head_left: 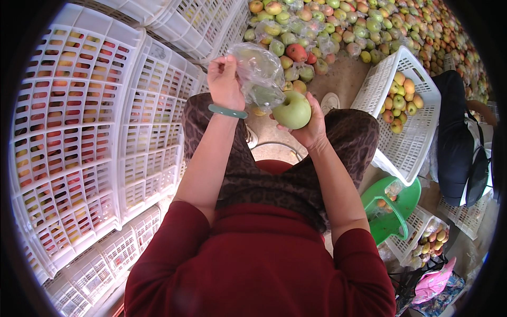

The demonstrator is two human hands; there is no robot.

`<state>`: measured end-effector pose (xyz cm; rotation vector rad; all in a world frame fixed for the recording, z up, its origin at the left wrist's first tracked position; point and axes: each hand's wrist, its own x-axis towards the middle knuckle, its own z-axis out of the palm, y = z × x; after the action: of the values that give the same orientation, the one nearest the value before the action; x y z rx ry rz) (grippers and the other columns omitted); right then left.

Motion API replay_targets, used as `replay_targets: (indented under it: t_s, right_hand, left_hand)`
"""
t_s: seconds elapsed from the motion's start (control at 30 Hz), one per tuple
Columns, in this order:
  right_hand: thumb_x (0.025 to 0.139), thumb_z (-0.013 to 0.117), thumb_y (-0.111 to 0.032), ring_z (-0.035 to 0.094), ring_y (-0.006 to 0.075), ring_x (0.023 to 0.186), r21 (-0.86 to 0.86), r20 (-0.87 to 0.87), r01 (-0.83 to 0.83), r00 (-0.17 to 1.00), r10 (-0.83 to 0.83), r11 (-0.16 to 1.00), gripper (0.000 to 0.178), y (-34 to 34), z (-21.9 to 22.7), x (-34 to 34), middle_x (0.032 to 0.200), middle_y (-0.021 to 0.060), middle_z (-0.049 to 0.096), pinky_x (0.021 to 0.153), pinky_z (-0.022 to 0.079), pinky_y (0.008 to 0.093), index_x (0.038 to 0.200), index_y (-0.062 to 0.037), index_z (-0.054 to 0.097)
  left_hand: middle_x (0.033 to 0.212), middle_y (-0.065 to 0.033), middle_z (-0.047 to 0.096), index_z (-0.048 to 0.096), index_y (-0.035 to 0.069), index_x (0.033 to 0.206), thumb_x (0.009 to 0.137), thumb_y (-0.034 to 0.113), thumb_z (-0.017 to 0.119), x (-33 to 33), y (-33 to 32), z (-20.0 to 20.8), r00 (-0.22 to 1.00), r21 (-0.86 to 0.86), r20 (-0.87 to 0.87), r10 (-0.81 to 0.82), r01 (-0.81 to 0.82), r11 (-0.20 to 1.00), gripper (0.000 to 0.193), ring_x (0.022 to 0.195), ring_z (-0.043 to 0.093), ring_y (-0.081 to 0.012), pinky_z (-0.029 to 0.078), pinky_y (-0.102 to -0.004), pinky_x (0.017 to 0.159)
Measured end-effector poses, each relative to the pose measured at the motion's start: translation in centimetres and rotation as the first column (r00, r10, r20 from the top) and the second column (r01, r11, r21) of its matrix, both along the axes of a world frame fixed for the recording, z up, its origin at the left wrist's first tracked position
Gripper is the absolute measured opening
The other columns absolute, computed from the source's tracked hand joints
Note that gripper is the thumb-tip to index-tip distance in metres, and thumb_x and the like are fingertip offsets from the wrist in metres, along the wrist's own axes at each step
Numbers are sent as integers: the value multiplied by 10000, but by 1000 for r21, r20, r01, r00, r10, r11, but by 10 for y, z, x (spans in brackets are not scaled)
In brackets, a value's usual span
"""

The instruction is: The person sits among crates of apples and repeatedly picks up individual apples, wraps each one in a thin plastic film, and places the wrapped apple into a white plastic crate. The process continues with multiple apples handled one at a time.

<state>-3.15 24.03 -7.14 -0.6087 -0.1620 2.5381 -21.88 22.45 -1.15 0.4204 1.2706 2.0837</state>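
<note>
My left hand (226, 84), with a green bangle (227, 111) at its wrist, pinches the edge of a clear plastic bag (257, 71). The crumpled bag hangs to the right of those fingers, its lower end close against a green apple (293, 110). That apple rests in my right hand (315, 126), whose fingers curl round its right side and underside. Both hands are held above my lap, between the knees. Whether the bag touches the apple I cannot tell.
Stacked white crates (119, 127) full of apples rise on my left. Ahead spreads a large heap of apples (364, 26), many in clear bags. To the right stand a white crate (385, 140) partly filled with apples, a green basket (383, 227) and a person in dark clothing (453, 142).
</note>
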Motion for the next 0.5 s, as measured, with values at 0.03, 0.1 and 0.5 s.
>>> replay_targets:
  t_s: [0.03,0.1,0.5]
  right_hand:
    - [875,412,-539,560,439,977,5,-3,0,1000,0,1000,582,0,1,0,1134,181,544,657,543,474,1209,-66,479]
    - [874,413,-545,560,433,979,16,-6,2,1000,-2,1000,579,-1,7,0,1135,178,545,656,541,475,1214,-80,479]
    - [883,449,-516,526,388,1087,131,38,-7,999,2,991,567,-4,15,2,1215,160,514,836,496,489,1261,-93,440]
  left_hand:
    - [840,-10,548,453,105,967,888,246,594,1,-5,-1,996,-80,22,-82,83,993,215,689,490,-59,367,-203,538]
    - [940,-32,534,411,93,1075,888,265,592,10,-9,3,993,-121,-56,-105,97,988,312,775,499,-80,402,-220,606]
    - [995,-43,568,495,9,1155,845,128,635,29,-45,-8,818,-258,-323,-477,408,876,361,860,554,-103,465,-228,730]
